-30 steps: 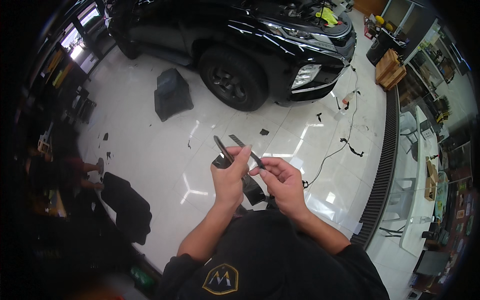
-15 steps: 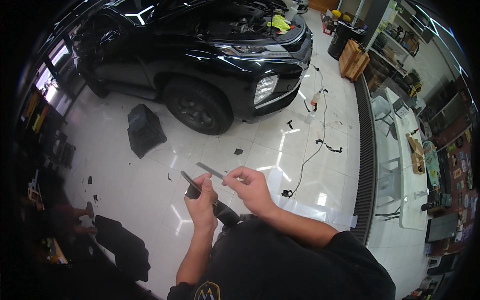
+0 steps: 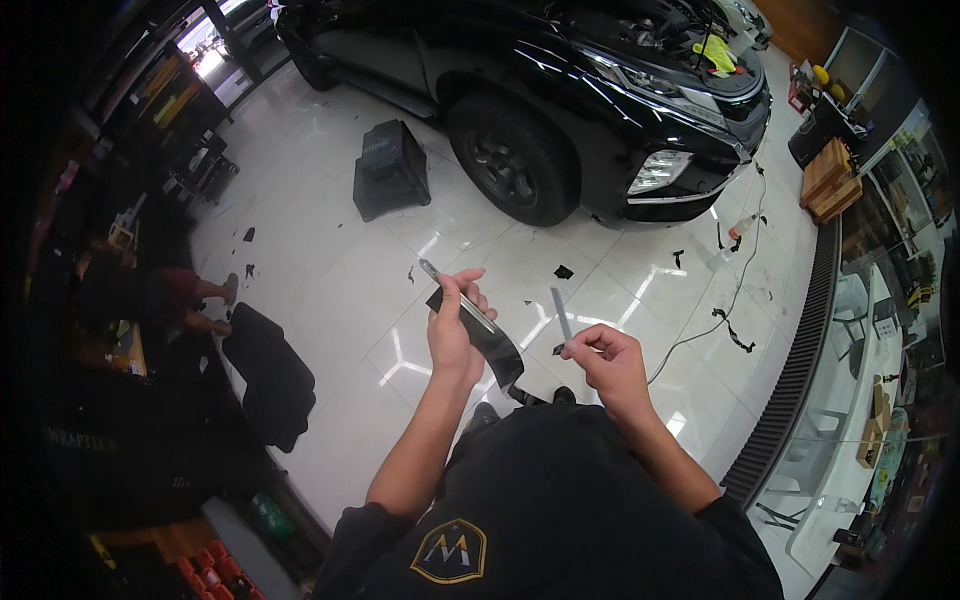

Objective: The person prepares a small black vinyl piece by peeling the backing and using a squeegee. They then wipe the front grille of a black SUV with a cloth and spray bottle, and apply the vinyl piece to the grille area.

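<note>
My left hand (image 3: 452, 340) is closed around a long, curved, glossy black strip (image 3: 497, 352). A slim piece with a silvery edge (image 3: 475, 312) runs along it under my fingers; whether it is a separate part I cannot tell. The strip's far tip sticks out past my thumb, and its lower end bends down toward my body. To the right, my right hand (image 3: 610, 368) pinches a thin, flat grey strip (image 3: 561, 315) between thumb and fingers. This strip points up and away from me, apart from the black one.
Ahead stands a black car (image 3: 500, 80) with its bonnet up and a yellow-green cloth (image 3: 716, 55) in the engine bay. A black box (image 3: 390, 172), dark scraps (image 3: 564, 272) and a grey cable (image 3: 690, 345) lie on the tiled floor. Another person's legs (image 3: 212, 290) show at left.
My hands have moved apart, and the grey strip has swung from slanting left to nearly upright. The view has turned left, so the car sits farther right.
</note>
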The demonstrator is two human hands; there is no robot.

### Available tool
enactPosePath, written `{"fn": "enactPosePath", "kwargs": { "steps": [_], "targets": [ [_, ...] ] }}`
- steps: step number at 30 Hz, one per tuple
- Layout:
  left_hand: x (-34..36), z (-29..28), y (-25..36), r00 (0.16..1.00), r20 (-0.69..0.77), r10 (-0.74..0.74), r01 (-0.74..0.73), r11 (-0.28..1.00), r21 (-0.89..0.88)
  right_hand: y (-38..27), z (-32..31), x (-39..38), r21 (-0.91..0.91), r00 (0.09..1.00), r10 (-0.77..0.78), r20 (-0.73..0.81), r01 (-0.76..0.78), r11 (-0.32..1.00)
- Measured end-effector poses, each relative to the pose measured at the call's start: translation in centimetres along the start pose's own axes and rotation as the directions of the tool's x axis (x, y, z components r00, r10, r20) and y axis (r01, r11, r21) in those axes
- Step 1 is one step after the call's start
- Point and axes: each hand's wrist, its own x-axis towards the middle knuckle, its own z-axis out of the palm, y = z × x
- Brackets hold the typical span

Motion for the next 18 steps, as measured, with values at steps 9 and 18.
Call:
{"fn": "enactPosePath", "kwargs": {
  "steps": [9,18],
  "targets": [
    [0.3,-1.2,-1.5,0.974,-0.221,0.059,-0.016,0.982,0.19,1.1,-1.4,0.3,-0.557,0.992,-0.114,-0.051,0.066,0.828],
    [0.8,-1.9,-2.0,0.98,-0.194,0.046,-0.011,0.984,0.175,2.1,-3.1,2.2,-0.771,0.933,-0.36,0.006,0.234,0.593]
  ]
}}
